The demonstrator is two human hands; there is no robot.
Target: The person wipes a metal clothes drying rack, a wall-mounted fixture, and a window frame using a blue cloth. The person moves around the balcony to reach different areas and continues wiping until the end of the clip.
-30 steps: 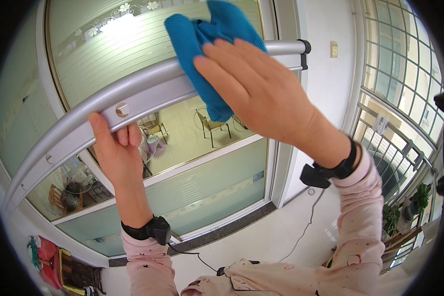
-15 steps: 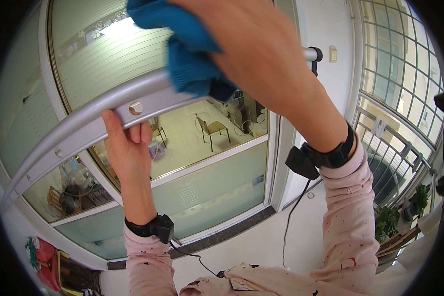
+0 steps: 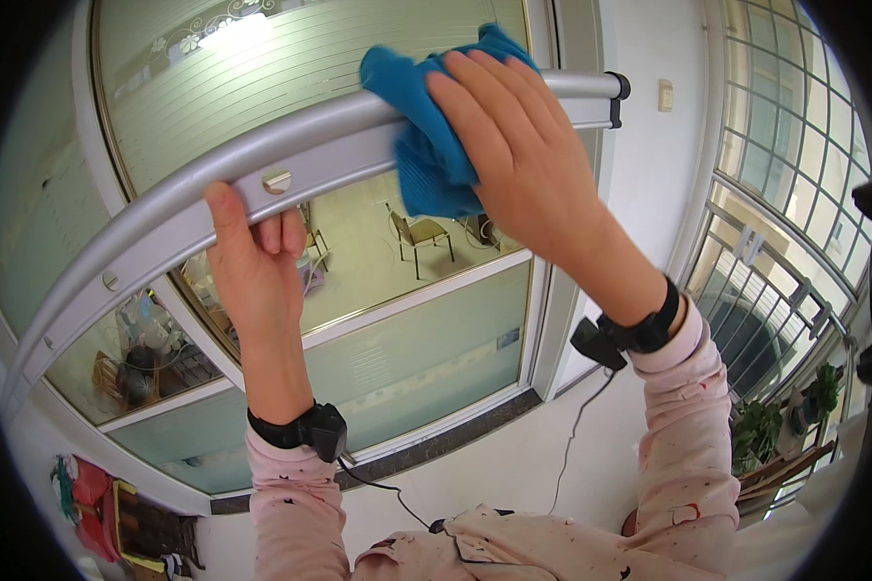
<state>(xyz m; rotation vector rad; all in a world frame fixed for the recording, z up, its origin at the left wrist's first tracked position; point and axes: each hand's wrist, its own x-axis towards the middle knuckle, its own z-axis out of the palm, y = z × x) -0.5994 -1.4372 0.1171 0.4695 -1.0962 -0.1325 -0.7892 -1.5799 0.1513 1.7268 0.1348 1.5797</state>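
Note:
A long silver metal rail (image 3: pixel 344 145) with round holes along its flat side stretches across the view, its black-capped end at the upper right. My left hand (image 3: pixel 257 252) grips the rail's lower edge near one of the holes, thumb in front and fingers curled behind. Draped over the rail is a blue cloth (image 3: pixel 436 136), bunched under my right hand (image 3: pixel 518 155). The right fingers press the cloth against the top of the rail, a short way from the capped end. Both wrists wear black bands with small boxes and cables.
Behind the rail are framed sliding glass panels (image 3: pixel 426 373), with a chair (image 3: pixel 421 235) visible through them. To the right stand a barred window (image 3: pixel 794 116), a metal railing and potted plants (image 3: pixel 761 436). Red items (image 3: pixel 92 504) and a rack lie at the lower left.
My right hand has slid the blue cloth rightward along the rail, toward its capped end. The left hand keeps its hold in nearly the same spot.

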